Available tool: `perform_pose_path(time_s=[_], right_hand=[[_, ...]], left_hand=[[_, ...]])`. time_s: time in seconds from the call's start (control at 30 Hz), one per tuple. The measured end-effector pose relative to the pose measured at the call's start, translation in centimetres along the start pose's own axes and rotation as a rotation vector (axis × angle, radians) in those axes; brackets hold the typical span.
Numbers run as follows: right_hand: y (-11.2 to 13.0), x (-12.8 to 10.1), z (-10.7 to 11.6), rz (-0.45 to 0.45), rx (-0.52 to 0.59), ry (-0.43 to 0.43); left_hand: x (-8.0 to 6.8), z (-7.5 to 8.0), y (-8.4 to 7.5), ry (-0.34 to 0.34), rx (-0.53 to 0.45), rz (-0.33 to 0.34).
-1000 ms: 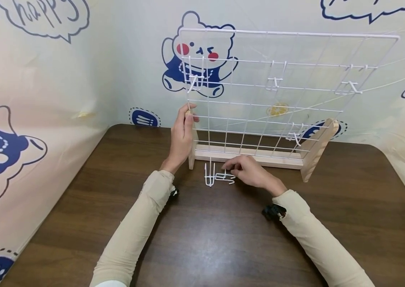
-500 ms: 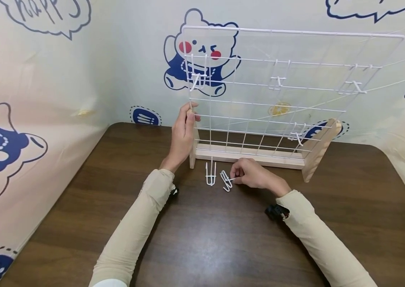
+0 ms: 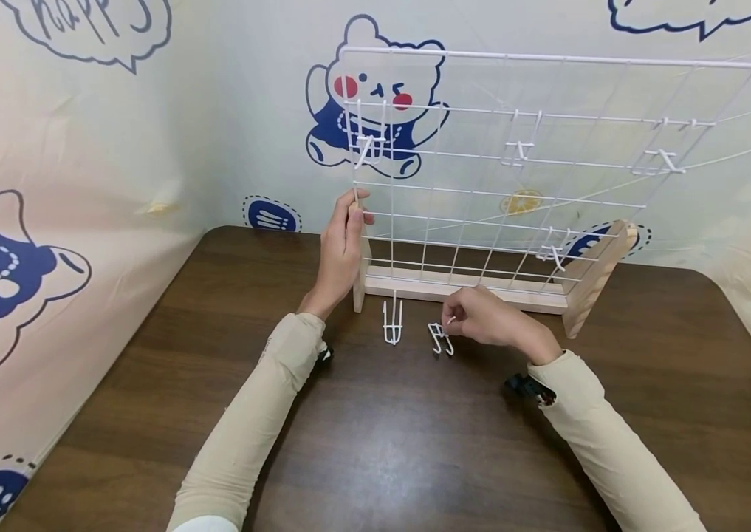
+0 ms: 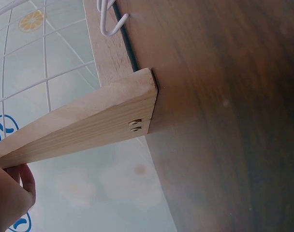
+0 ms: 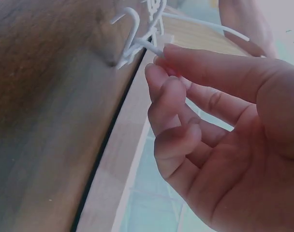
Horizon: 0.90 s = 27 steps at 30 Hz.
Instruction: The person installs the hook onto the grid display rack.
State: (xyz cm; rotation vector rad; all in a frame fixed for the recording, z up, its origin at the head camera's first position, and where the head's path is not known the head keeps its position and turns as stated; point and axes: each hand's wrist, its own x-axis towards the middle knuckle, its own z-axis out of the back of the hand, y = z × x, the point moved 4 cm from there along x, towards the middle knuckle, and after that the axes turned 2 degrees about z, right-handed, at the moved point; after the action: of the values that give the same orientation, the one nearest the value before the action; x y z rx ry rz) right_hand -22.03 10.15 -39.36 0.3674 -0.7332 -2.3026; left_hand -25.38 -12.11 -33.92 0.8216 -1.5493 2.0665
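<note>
A white wire grid panel (image 3: 551, 58) stands upright in a pale wooden stand (image 3: 597, 279). My left hand (image 3: 340, 251) grips the top of the stand's left upright (image 4: 89, 118) beside the grid's edge. In front of the base, my right hand (image 3: 491, 318) pinches the prong of a white wire display hook (image 3: 440, 338) between thumb and fingertips. In the right wrist view, the hook's bent ends (image 5: 135, 26) point away from the hand. A second wire hook (image 3: 393, 326) lies on the table to its left, its prong toward the stand.
Several similar hooks hang on the grid: one at upper left (image 3: 368, 140), one at upper middle (image 3: 519, 151), one at upper right (image 3: 664, 159), one at lower right (image 3: 553, 255). The brown table (image 3: 375, 443) meets a printed cloth backdrop (image 3: 249, 133) behind and at the left.
My right hand has taken hold of the right-hand loose hook, drawn it rightward from the other one and turned it so its bent ends face me. The left hand keeps its grip.
</note>
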Motion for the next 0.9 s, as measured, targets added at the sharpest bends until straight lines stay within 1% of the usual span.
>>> perform_pose_path(time_s=[0.27, 0.43, 0.57, 0.67, 0.8, 0.9], right_hand=[[0.8, 0.0, -0.3, 0.004, -0.052, -0.041], [0.9, 0.4, -0.7, -0.006, 0.004, -0.043], [0.8, 0.5, -0.9, 0.042, 0.061, -0.048], [0.5, 0.6, -0.9, 0.057, 0.16, -0.032], [-0.6, 0.7, -1.2, 0.041, 0.366, 0.022], [-1.4, 0.8, -1.6, 0.048, 0.5, 0.067]], left_hand=[[0.0, 0.0, -0.1, 0.006, 0.003, 0.006], [0.1, 0.1, -0.4, 0.009, -0.003, 0.006], [0.1, 0.0, -0.4, 0.012, -0.012, 0.014], [0.1, 0.0, -0.5, 0.011, -0.012, 0.017], [0.1, 0.0, -0.5, 0.008, -0.004, 0.018], [0.0, 0.1, -0.5, 0.002, 0.003, 0.013]])
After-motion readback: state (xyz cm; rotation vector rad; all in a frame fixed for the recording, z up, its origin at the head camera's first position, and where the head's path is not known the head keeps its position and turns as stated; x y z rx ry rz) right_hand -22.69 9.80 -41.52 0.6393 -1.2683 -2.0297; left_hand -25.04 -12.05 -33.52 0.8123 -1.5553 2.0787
